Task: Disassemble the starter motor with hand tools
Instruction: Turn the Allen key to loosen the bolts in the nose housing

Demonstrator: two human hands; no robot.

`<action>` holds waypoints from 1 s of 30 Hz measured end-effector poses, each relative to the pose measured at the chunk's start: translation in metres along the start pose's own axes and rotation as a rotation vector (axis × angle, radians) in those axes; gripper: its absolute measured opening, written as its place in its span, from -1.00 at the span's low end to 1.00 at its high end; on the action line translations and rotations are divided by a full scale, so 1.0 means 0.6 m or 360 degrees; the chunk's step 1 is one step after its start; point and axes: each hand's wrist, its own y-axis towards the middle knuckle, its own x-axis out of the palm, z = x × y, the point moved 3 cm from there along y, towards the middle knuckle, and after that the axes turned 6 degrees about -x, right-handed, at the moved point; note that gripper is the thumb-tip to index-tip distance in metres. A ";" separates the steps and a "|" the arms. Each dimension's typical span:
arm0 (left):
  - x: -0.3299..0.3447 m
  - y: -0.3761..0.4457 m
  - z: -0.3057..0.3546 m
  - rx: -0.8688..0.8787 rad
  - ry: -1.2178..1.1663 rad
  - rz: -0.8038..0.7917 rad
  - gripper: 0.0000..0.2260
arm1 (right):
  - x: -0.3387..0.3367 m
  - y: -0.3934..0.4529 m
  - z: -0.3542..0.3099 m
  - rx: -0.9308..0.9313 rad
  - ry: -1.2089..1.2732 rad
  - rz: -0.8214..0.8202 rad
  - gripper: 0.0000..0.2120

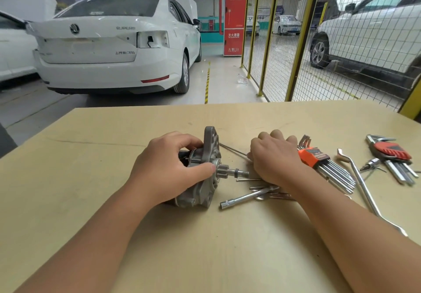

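Both forearms bare to the frame edge; no sleeves, gloves, watch or rings seen. Left hand (168, 169) and right hand (273, 158): bare hands, short-trimmed nail on the left thumb.

The starter motor (200, 169) lay on the table (91, 178), under the left hand (168, 167). Right of it were the right hand (273, 158), a socket wrench (248, 195), then 2 hex key sets (323, 162) (394, 156).

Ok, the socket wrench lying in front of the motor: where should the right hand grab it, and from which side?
Judging from its pose, grip the socket wrench mid-shaft, from above. It lies flat on the table, its socket end nearest you and free, while its far end disappears under the right hand among loose tools, so the bare middle offers the clearest hold.
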 end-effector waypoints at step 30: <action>-0.026 0.014 -0.045 0.0203 -0.0289 -0.0053 -0.85 | -0.114 -0.082 0.013 -0.0328 0.2054 -0.0260 -0.88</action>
